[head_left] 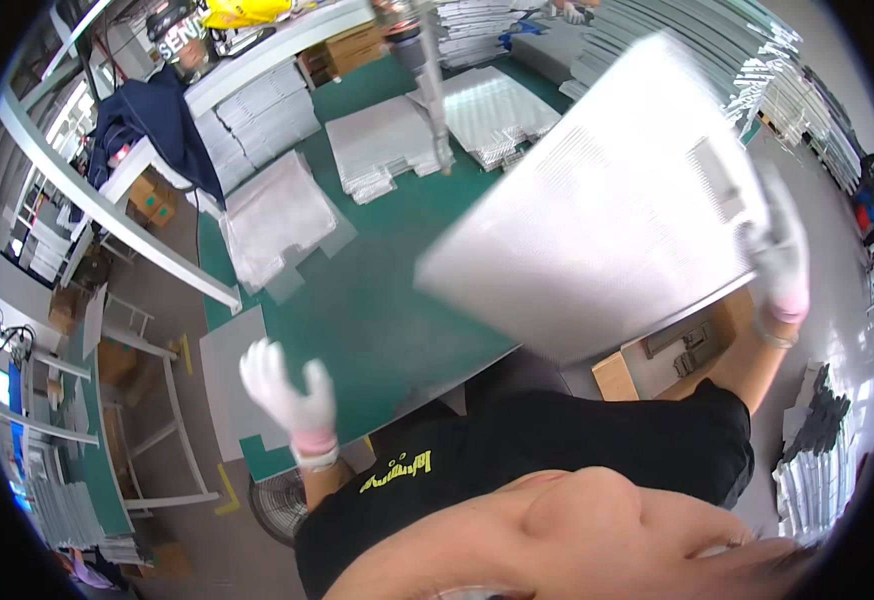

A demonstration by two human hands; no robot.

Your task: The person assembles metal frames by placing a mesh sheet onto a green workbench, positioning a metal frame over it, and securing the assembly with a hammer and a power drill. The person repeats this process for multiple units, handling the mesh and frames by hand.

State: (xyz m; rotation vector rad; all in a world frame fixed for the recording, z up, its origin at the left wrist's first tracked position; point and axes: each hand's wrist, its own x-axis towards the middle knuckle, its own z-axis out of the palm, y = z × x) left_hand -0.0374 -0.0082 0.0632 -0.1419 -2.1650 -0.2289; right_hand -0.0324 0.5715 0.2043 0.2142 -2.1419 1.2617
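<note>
My right hand [779, 245], in a white glove with a pink cuff, grips the right edge of a large white sheet [587, 220]. The sheet is tilted up over the right side of the green worktable [377, 310], slightly blurred, with a small grey cutout or mark near the gripped edge. My left hand [290, 395], gloved the same way, hovers over the table's near left corner with fingers spread and nothing in it. Close to it lies a flat grey sheet [232, 370]. A stack of white sheets with notched edges [275, 215] rests farther up on the left.
Two more notched stacks, a left one [382, 145] and a right one [497, 110], lie at the table's far side. A white metal frame bar [127, 210] crosses on the left. An open cardboard box [617, 378] holding metal parts stands near right. A fan [282, 505] is below left.
</note>
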